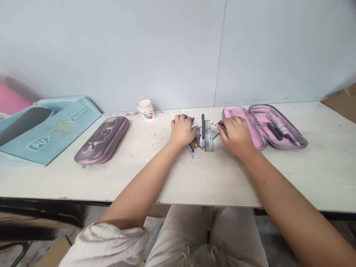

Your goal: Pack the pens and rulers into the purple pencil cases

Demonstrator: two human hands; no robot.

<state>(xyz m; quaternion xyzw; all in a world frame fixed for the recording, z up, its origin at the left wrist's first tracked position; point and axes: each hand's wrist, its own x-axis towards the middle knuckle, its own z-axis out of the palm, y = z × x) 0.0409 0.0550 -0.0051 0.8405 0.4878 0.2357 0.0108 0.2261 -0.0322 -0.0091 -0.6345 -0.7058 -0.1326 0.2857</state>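
Observation:
My left hand (183, 130) rests with curled fingers on a small heap of stationery (205, 138) in the middle of the white table (194, 174): clear rulers, a set square, a black pen and a red pen. What its fingers hold is hidden. My right hand (236, 134) is closed in a pinch on a thin striped pencil (213, 124) that points left over the heap. Just right of that hand lies an open pink pencil case (260, 139) with several pens in its far half.
A closed purple pencil case (102, 140) lies to the left. A small paper cup (145, 109) stands by the wall. A light blue cardboard box (47, 129) fills the left end. The table's front edge runs just above my lap.

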